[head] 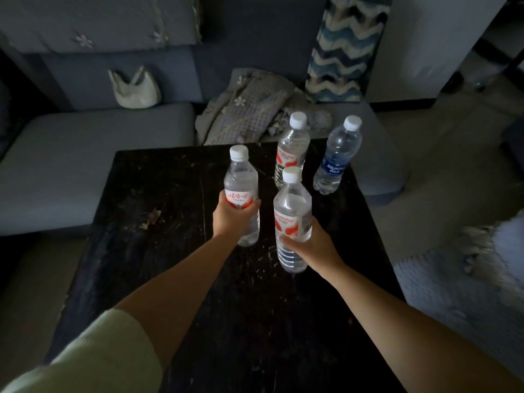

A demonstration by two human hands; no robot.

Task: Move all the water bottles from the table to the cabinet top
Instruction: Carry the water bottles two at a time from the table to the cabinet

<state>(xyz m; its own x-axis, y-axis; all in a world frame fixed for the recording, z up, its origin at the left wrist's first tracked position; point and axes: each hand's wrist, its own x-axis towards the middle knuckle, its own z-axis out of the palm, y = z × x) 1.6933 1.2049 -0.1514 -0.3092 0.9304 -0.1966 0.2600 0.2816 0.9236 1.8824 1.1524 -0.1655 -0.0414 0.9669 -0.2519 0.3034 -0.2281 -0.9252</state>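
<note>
The left hand (pixel 231 215) has its fingers wrapped around a clear, white-capped left bottle (pixel 241 194) of water, over a red label with Chinese characters. The right hand (pixel 310 242) has its fingers closed around the near bottle (pixel 292 219), clear and capped, below a red label whose writing is too blurred to read. Both are upright over the dark bench (pixel 158 251). Beyond them stand a third red-labelled bottle (pixel 292 148) and a blue-labelled bottle (pixel 337 157) reading "AQUAFINA", at the bench's far right edge. A grey sofa (pixel 85 154) lies behind.
</note>
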